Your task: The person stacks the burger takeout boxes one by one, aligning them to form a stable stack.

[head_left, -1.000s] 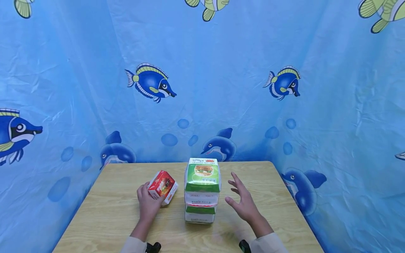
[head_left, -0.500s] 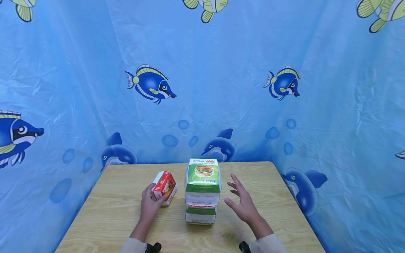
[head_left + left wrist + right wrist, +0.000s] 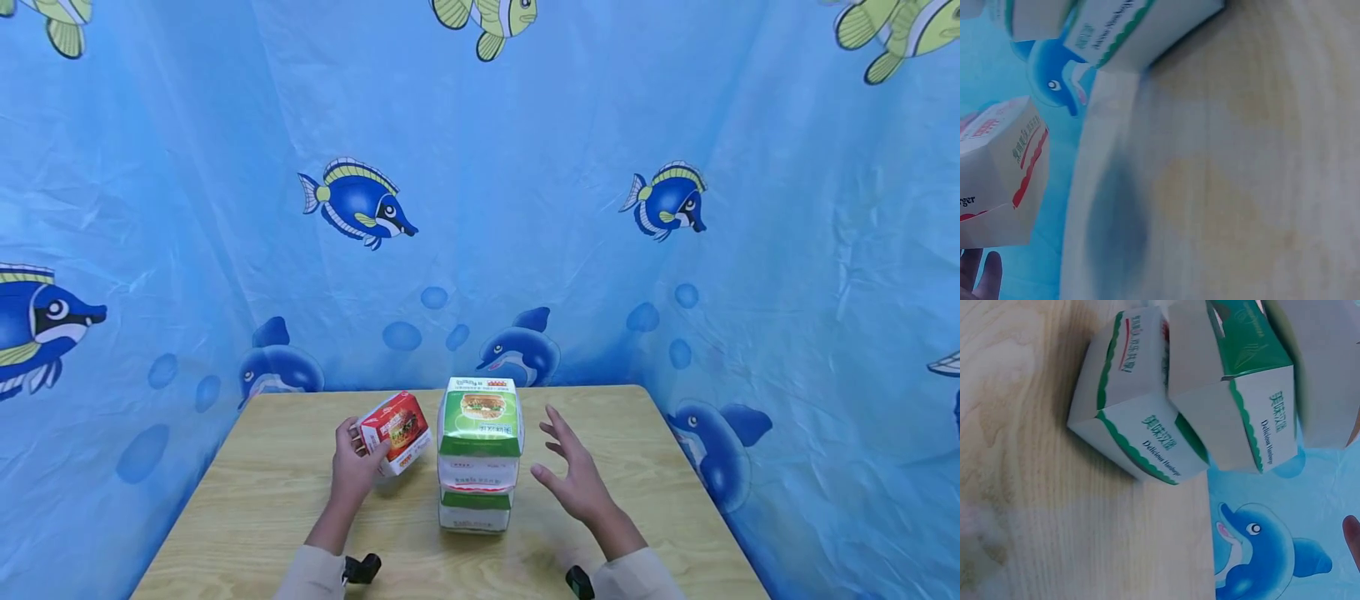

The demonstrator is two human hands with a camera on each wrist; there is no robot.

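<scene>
My left hand (image 3: 356, 464) grips a red and white burger box (image 3: 395, 432) by its left side, thumb at the front. The box is tilted and held above the table, left of the stack. Fingertips show below this box (image 3: 1004, 181) in the left wrist view. A stack of burger boxes (image 3: 482, 454) stands at the table's middle, its top one green with a burger picture. In the right wrist view, a white and green box (image 3: 1141, 406) stands lowest in the stack. To the right of the stack hovers my right hand (image 3: 577, 479), fingers spread, holding nothing.
The light wooden table (image 3: 637, 442) runs back to a blue curtain (image 3: 525, 250) printed with fish and dolphins. Curtain also hangs along both sides. Black devices (image 3: 362, 569) sit at both wrists.
The left hand has turned the red box and lifted it off the table, bringing it slightly right toward the stack. My right hand and the stack have stayed almost still.
</scene>
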